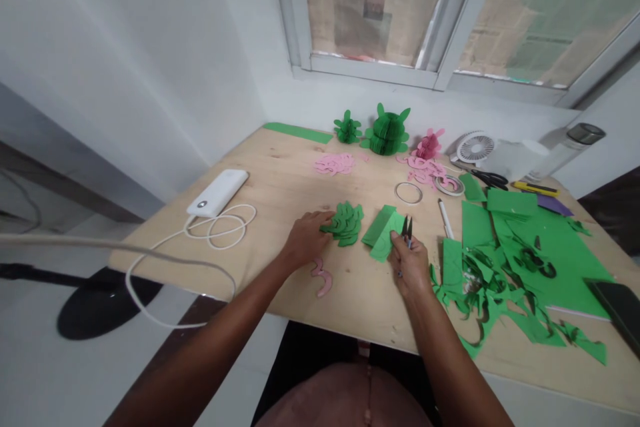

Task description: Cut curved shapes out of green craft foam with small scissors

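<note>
My left hand is at the left edge of a pile of curved green paper cutouts, its fingers closed on a cutout there. Small scissors are in my right hand, blades pointing away from me. That hand's fingertips also touch a folded green paper piece lying on the table, with faint curved lines on it. Between my forearms, near the table's front edge, lie pink curved paper cutouts.
Green scraps and green sheets cover the right side, near a white pen and a tape ring. Pink cutouts and paper honeycomb figures are at the back. A white power bank with a looping cable sits left.
</note>
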Motion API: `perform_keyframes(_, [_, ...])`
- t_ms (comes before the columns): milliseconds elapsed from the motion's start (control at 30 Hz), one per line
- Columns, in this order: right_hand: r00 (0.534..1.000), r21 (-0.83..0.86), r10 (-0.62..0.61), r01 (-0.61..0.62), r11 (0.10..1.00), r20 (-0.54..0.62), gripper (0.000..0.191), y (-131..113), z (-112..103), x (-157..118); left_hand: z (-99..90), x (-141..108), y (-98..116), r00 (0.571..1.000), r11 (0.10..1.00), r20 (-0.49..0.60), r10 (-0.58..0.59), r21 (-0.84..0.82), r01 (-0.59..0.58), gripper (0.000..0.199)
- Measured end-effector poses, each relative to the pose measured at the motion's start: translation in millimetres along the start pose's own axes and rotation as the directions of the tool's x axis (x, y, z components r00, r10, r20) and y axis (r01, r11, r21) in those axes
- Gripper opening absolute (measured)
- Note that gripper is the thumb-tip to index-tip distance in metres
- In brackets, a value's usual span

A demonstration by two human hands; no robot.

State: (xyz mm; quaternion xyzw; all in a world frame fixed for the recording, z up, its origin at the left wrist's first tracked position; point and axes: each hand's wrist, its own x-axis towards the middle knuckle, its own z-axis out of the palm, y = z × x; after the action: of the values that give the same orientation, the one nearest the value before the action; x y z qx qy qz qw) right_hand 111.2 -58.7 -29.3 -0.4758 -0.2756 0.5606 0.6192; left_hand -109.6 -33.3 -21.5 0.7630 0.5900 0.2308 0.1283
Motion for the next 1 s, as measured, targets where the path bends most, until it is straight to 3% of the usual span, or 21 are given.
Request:
perform_keyframes(100, [1.0, -0.013, -0.002, 0.002, 1.0, -0.003, 0.047, -1.0, 1.3, -0.6, 0.7, -7.6, 5.0, 0.999, 1.0, -0.03, 0.018, 0.014, -0.018, 0.053])
perform_keyframes(267, [1.0, -0.021, 0.003, -0.003, 1.0, -0.002, 0.048, -1.8, 2.0, -0.7, 16.2, -10.2, 22.1, 0.999, 0.989, 0.016, 0.042, 0.139, -0.043, 0.075])
perform_keyframes(467, [1.0, 0.024, 0.006, -0.006, 1.0, 0.008, 0.049, 0.6, 0.4, 1.3, 31.1, 5.1, 27.5, 0.999, 0.98, -0.038, 0.03, 0.199, -0.022, 0.061])
perform_keyframes(667, [1.0, 0.039, 0.004, -0.005, 0.999, 0.007, 0.047, 0.9, 0.2, 1.8, 19.9, 12.8, 23.7, 0.999, 0.992, -0.051, -0.009, 0.129, 0.016, 0.058])
perform_keyframes(767, [1.0, 0.046, 0.009, -0.009, 0.999, 0.003, 0.047, 0.3, -0.2, 1.5, 6.0, -7.9, 16.3, 0.995, 0.996, -0.103, -0.019, 0.085, 0.028, 0.053])
perform_keyframes(867, [1.0, 0.02, 0.022, -0.022, 1.0, 0.004, 0.046, 0.9, -0.7, 2.1, -2.9, -50.3, 11.5, 0.992, 0.992, -0.124, 0.033, 0.128, -0.017, 0.042])
perform_keyframes(1000, [1.0, -0.015, 0.019, -0.019, 1.0, 0.011, 0.045, 2.3, -0.8, 3.3, -0.7, -101.9, 18.8, 0.984, 0.974, -0.048, 0.172, 0.156, -0.163, 0.029])
